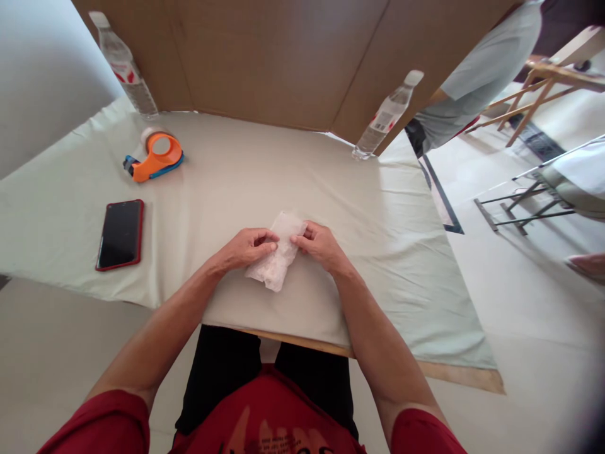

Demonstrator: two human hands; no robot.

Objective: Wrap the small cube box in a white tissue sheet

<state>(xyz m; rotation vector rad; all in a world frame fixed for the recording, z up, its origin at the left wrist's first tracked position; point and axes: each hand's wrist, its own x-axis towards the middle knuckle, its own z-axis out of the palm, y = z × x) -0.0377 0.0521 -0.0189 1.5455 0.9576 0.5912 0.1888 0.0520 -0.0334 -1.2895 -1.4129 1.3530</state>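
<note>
two bare hands share one crumpled whitish packet (276, 268), lying on the cloth-covered table (227, 170) near its front edge, right before the person's body. the left hand (243, 248) has thumb and fingers drawn close together at the packet's left edge; the right hand (324, 248) pinches the upper right edge, probably so the two grips steady it from both sides (what is inside, i cannot tell). the orange tape dispenser (158, 161) and the phone (120, 233) lie well off to the left, which leaves the hands room. two water bottles, one on the left (126, 69) and one on the right (385, 120), stand by the cardboard panel (265, 57), perhaps to prop it.
</note>
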